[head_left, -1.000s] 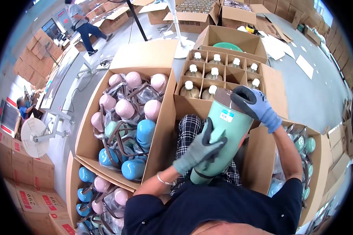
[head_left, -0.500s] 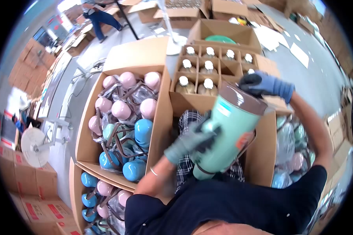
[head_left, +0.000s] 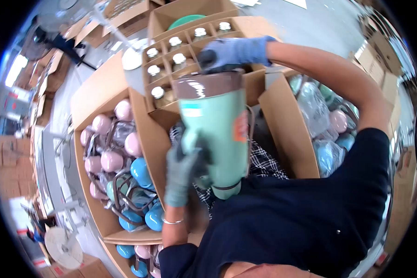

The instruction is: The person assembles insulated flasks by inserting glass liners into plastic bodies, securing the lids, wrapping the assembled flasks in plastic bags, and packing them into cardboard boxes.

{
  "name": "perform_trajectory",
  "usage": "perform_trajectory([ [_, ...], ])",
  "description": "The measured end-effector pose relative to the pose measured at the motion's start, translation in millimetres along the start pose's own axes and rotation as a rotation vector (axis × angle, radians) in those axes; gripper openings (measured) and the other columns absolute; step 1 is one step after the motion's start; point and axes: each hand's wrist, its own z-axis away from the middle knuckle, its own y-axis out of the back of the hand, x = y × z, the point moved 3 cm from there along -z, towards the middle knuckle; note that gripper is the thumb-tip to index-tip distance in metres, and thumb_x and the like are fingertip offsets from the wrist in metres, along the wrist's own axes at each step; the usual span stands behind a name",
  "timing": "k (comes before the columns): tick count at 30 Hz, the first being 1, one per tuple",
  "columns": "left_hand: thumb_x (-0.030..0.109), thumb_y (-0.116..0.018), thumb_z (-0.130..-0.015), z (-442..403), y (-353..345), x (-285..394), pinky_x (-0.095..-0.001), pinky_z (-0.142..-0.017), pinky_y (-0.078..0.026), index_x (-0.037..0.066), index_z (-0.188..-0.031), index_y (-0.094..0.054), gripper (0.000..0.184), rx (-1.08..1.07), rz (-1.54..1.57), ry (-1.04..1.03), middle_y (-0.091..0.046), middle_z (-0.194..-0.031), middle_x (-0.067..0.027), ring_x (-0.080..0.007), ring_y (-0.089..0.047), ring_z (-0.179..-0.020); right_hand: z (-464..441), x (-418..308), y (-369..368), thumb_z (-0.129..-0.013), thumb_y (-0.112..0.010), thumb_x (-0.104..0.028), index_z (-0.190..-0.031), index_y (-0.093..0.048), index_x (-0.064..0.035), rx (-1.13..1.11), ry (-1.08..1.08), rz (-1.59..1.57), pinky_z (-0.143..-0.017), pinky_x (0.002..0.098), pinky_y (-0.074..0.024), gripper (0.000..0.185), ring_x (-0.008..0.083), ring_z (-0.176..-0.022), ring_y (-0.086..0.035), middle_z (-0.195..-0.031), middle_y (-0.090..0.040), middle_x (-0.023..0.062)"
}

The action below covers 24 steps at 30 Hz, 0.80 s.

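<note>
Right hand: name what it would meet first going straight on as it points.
Probably the white-capped bottle in the divided carton, just left of the right hand in the picture; depth is unclear, so the hand might pass above.

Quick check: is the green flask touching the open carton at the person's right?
Apart. The head view shows plaid fabric and dark space between the green flask and the carton's near wall.

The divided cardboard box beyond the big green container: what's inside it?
Capped bottles stand in separate compartments of the box; seven caps show clearly. The right hand and the green container cover some of the nearer compartments, so their contents can't be seen.
</note>
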Motion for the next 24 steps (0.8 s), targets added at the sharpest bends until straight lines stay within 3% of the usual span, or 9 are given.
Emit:
perform_trajectory([
  [2, 0.017, -0.057, -0.090, -18.1, 53.0, -24.3, -0.0198, -0.044, -0.037, -0.003, -0.112, -0.060, 0.031, 0.079, -0.009, -0.106, -0.060, -0.075, 0.0009, -0.0051, -0.051, -0.051, -19.4, -12.0, 0.3, -0.086, -0.065, -0.029, -0.108, -0.068, -0.0070, -0.266, 0.131, -0.090, -0.080, 0.0339, -0.0488, 0.031, 0.0185, -0.088, -0.062, -0.099, -0.068, 0.0098],
  [6, 0.030, -0.050, -0.096, -37.2, 108.5, -89.3, -0.0242, -0.030, -0.026, 0.000, -0.094, -0.056, 0.031, -0.198, 0.515, -0.062, -0.041, -0.044, 0.0027, -0.0081, -0.037, -0.032, -17.8, -68.4, 8.8, -0.085, -0.066, -0.032, -0.118, -0.065, -0.0153, -0.411, 0.318, -0.173, -0.084, 0.0344, -0.0484, 0.037, 0.0224, -0.094, -0.064, -0.109, -0.067, 0.0104],
  [9, 0.037, -0.051, -0.095, -27.3, 92.4, -76.9, -0.0227, -0.036, -0.033, 0.001, -0.094, -0.056, 0.036, -0.217, 0.404, -0.155, -0.047, -0.051, 0.0012, -0.0088, -0.042, -0.038, -18.1, -90.5, 9.5, -0.081, -0.064, -0.043, -0.101, -0.070, -0.0091, -0.329, 0.232, 0.213, -0.079, 0.0374, -0.0491, 0.040, 0.0265, -0.089, -0.064, -0.095, -0.069, 0.0134],
  [11, 0.037, -0.047, -0.096, -34.8, 92.4, -88.4, -0.0216, -0.038, -0.034, 0.002, -0.094, -0.056, 0.037, 0.113, -0.137, -0.508, -0.050, -0.057, -0.0003, -0.0089, -0.044, -0.042, -11.1, -82.8, 9.7, -0.081, -0.063, -0.045, -0.097, -0.070, -0.0075, -0.275, 0.137, 0.298, -0.076, 0.0388, -0.0498, 0.041, 0.0274, -0.084, -0.065, -0.092, -0.068, 0.0144],
  [14, 0.040, -0.035, -0.100, -18.3, 62.3, -62.7, -0.0209, -0.039, -0.032, 0.003, -0.093, -0.057, 0.044, 0.131, 0.095, -0.087, -0.051, -0.063, -0.0019, -0.0094, -0.043, -0.045, 6.3, -55.6, 12.6, -0.081, -0.063, -0.046, -0.100, -0.068, -0.0047, -0.289, -0.003, 0.184, -0.071, 0.0382, -0.0508, 0.045, 0.0264, -0.076, -0.064, -0.090, -0.067, 0.0138],
  [19, 0.051, -0.036, -0.097, -38.1, 78.5, -78.8, -0.0236, -0.031, -0.024, 0.012, -0.090, -0.053, 0.044, 0.100, 0.639, 0.118, -0.032, -0.045, 0.0058, -0.0093, -0.027, -0.031, 139.9, 13.9, 51.4, -0.088, -0.062, -0.039, -0.110, -0.060, -0.0006, 0.619, -0.420, -0.103, -0.079, 0.0300, -0.0474, 0.044, 0.0141, -0.086, -0.058, -0.095, -0.064, 0.0104],
  [20, 0.046, -0.042, -0.096, -41.2, 89.5, -90.4, -0.0238, -0.034, -0.029, 0.009, -0.104, -0.050, 0.039, 0.058, 0.551, 0.008, -0.042, -0.057, 0.0019, -0.0106, -0.036, -0.038, 178.2, 21.1, 45.5, -0.089, -0.061, -0.041, -0.110, -0.060, -0.0014, 0.643, -0.816, -0.023, -0.077, 0.0320, -0.0472, 0.045, 0.0158, -0.080, -0.057, -0.088, -0.062, 0.0120],
  [21, 0.041, -0.049, -0.094, -43.2, 100.7, -101.6, -0.0240, -0.036, -0.034, 0.007, -0.118, -0.047, 0.041, 0.025, 0.469, -0.104, -0.052, -0.069, -0.0019, -0.0119, -0.044, -0.044, 227.0, 52.4, 9.6, -0.085, -0.063, -0.040, -0.119, -0.053, 0.0006, 0.491, -0.762, 0.297, -0.081, 0.0363, -0.0474, 0.053, 0.0249, -0.095, -0.055, -0.107, -0.056, 0.0154],
  [24, 0.021, -0.060, -0.089, -54.0, 100.5, -101.4, -0.0364, -0.092, -0.049, 0.004, -0.144, -0.025, 0.068, 0.083, -0.093, -0.435, -0.052, -0.126, -0.0121, -0.0220, -0.053, -0.112, 306.3, 67.8, -77.2, -0.079, -0.068, -0.038, -0.131, -0.040, 0.0066, 0.288, -0.797, 0.574, -0.096, 0.0450, -0.0423, 0.074, 0.0392, -0.114, -0.051, -0.129, -0.047, 0.0252],
])
